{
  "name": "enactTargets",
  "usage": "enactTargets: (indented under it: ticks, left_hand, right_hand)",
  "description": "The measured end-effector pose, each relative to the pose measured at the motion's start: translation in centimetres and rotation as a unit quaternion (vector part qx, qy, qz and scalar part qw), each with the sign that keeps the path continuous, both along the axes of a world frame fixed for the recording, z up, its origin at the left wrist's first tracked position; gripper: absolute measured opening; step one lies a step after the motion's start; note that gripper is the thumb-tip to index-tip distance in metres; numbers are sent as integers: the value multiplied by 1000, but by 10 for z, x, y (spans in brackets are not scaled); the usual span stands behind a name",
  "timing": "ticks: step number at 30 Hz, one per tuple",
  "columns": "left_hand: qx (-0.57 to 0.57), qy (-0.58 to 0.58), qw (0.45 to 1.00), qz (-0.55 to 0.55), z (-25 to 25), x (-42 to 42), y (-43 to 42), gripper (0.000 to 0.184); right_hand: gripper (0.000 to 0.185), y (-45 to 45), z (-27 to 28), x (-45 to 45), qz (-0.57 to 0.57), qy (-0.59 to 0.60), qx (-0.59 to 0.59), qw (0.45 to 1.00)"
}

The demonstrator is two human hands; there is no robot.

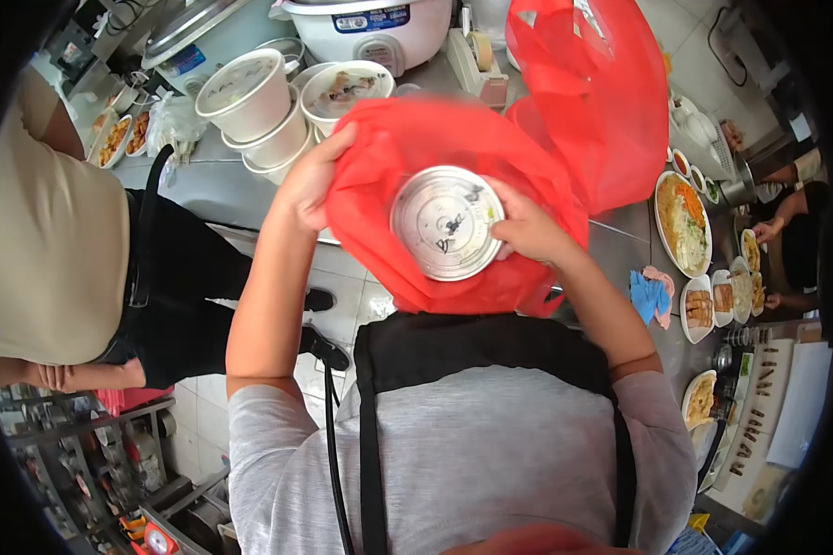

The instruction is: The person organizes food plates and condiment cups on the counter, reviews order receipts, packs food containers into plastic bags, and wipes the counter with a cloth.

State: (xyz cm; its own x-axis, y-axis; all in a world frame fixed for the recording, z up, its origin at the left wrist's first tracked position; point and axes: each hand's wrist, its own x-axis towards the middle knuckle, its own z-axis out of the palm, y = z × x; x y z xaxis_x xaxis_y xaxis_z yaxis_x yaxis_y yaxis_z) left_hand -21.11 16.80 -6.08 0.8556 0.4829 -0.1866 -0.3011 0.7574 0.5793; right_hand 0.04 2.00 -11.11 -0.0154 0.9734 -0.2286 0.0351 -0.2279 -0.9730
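A red plastic bag (pixel 379 185) hangs open in front of my body. My left hand (pixel 317 180) grips its left edge, thumb and fingers closed on the plastic. Inside or over the bag's opening is a round container (pixel 447 223) with a clear lid and dark handwriting on it. My right hand (pixel 526 222) holds that container at its right side, the thumb on the lid's rim. The fingers beneath are hidden. A second red bag (pixel 611 120) stands upright behind, to the right.
Stacked white lidded tubs (pixel 242 88) and another tub (pixel 345 91) stand behind my left hand. Further back are a rice cooker (pixel 370 32) and a tape dispenser (pixel 477 69). Food plates (pixel 683 222) line the right. A person (pixel 55 222) stands at left; another person's hand (pixel 766 229) shows far right.
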Motion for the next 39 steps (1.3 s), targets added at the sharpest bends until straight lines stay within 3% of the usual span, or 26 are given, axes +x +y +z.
enactTargets:
  ticks: [3, 4, 5, 7, 9, 10, 13, 15, 16, 19, 21, 23, 26, 29, 31, 32, 33, 34, 35, 36, 37, 38, 39]
  left_hand:
    - [30, 26, 999, 7, 17, 47, -29, 32]
    - [45, 32, 998, 17, 27, 61, -37, 31]
    - [66, 35, 997, 28, 34, 70, -37, 30]
    - [29, -208, 974, -84, 45, 53, 4, 30]
    - [151, -213, 964, -54, 84, 10, 8, 33]
    - [161, -209, 965, -1, 83, -10, 10, 35]
    - [163, -171, 965, 118, 48, -51, -4, 39]
    - [141, -86, 964, 208, 14, -67, -21, 40]
    - [134, -84, 967, 202, 0, -72, -28, 40]
    - [177, -79, 961, 198, -21, -80, -50, 43]
    - [296, -21, 928, 227, -19, -87, -69, 49]
    - [377, -21, 907, 187, -11, -99, -76, 56]
    - [428, -79, 886, 157, -5, -100, -79, 57]
    - [266, -24, 931, 250, -8, -90, -76, 55]
    - [53, -77, 960, 264, -17, -82, -57, 45]
    - [6, -84, 964, 253, -20, -77, -47, 44]
    - [-39, -94, 965, 241, -23, -73, -36, 43]
    - [-87, -84, 965, 231, -38, -71, -23, 44]
    - [-116, -85, 966, 214, -55, -67, -10, 45]
    - [-113, -41, 969, 216, -57, -61, -9, 46]
    - [-110, 4, 970, 217, -58, -55, -9, 46]
    - [-125, 4, 970, 210, -62, -53, -9, 46]
    - [-139, 5, 969, 203, -69, -52, -11, 47]
  right_hand:
    - [58, 12, -6, -5, 68, -163, -32, 984]
    - [55, 19, -2, -1, 120, -169, -73, 976]
    - [52, 20, -6, 1, 123, -128, -19, 984]
    - [48, 30, -27, 20, 165, -193, 24, 967]
    - [44, 36, -27, 39, 188, -175, -6, 966]
    - [43, 38, -20, 48, 195, -148, -37, 969]
    - [43, 43, 1, 70, 212, -376, -88, 898]
    - [40, 49, -13, 83, 186, -375, -30, 908]
    - [38, 52, -18, 89, 175, -375, -3, 911]
    - [39, 62, -18, 107, 190, -359, -97, 909]
    - [37, 68, -12, 119, 174, -406, -90, 893]
    - [35, 77, -7, 128, 153, -453, -71, 875]
    - [32, 95, 8, 134, 119, -543, -25, 831]
    - [30, 113, 4, 117, 149, -645, 33, 749]
    - [28, 124, -13, 98, 216, -707, 69, 670]
    - [27, 129, -22, 87, 260, -709, 82, 651]
    - [26, 132, -20, 74, 303, -684, 88, 657]
    - [25, 131, -4, 60, 340, -618, 81, 704]
    - [23, 126, 44, 30, 345, -455, 16, 821]
    - [21, 121, 93, 1, 327, -278, -62, 901]
    - [21, 131, 114, -5, 303, -188, -45, 933]
    - [21, 151, 114, -8, 211, -178, 40, 960]
    - [27, 176, 109, -11, 62, -267, 70, 959]
